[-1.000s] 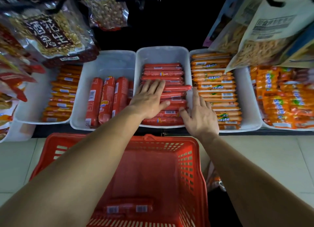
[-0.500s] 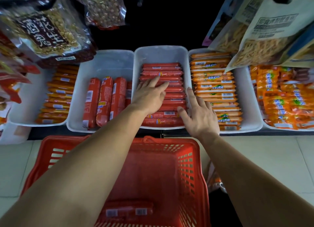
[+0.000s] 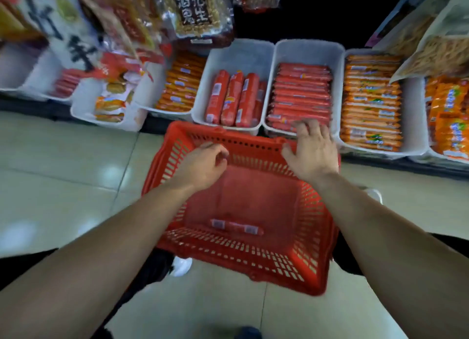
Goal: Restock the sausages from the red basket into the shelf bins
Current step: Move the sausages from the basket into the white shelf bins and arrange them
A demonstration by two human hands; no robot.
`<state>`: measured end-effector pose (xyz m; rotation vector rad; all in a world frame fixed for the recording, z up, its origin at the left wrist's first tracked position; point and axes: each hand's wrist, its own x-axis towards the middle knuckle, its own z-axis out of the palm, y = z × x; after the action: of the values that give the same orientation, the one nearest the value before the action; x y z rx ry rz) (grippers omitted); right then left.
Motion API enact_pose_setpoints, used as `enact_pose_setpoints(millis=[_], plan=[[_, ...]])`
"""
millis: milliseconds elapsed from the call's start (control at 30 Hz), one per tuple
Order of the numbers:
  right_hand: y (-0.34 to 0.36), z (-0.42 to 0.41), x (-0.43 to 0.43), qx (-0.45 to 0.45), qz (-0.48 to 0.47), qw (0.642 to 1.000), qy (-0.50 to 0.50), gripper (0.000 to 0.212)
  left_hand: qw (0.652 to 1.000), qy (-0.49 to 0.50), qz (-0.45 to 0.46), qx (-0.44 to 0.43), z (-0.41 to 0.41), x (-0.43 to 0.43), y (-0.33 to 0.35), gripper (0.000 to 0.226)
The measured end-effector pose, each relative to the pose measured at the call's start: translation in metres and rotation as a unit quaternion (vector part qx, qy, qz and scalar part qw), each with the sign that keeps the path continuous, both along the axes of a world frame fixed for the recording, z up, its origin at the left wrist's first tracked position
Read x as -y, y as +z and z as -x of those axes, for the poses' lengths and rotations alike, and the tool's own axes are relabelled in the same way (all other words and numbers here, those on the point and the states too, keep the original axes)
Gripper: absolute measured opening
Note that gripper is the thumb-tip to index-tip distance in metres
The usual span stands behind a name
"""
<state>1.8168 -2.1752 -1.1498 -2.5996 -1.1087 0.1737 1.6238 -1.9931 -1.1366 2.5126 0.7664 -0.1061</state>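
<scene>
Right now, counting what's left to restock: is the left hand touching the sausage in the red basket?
Apart. The head view shows the left hand near the far rim of the red basket, with bare basket floor between it and the sausage.

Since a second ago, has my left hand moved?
Yes, the left hand pulled back from the slim-sausage bin toward you, over the red basket.

Red slotted basket (image 3: 299,257); white bins (image 3: 335,59); red sausages (image 3: 302,95) with white labels; orange packs (image 3: 370,102) right of them.
</scene>
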Motion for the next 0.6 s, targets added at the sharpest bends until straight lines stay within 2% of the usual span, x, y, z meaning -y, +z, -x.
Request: enact_pose_setpoints(millis=[100,233,333,400,500,600], plan=[[-0.02,0.052,-0.002,-0.051,0.037,0.993,0.096,0.049,0.994,0.012,0.025,-0.102,0.056,0.0,-0.021,0.025],[-0.061,0.102,-0.005,-0.088,0.179,0.952,0.232,0.051,0.977,0.034,0.073,-0.196,0.094,-0.001,-0.047,0.039],[-0.099,0.129,-0.011,-0.21,0.265,0.908,0.247,0.053,0.973,0.032,0.081,-0.214,0.103,-0.004,-0.066,0.04],[-0.121,0.143,-0.013,-0.257,0.292,0.886,0.253,0.055,0.97,0.026,0.088,-0.226,0.101,-0.007,-0.077,0.037],[-0.149,0.156,-0.016,-0.254,0.307,0.882,0.251,0.067,0.964,0.035,0.109,-0.24,0.096,-0.013,-0.095,0.037],[-0.168,0.16,-0.02,-0.24,0.312,0.883,0.255,0.069,0.956,0.048,0.129,-0.258,0.091,-0.018,-0.11,0.039]])
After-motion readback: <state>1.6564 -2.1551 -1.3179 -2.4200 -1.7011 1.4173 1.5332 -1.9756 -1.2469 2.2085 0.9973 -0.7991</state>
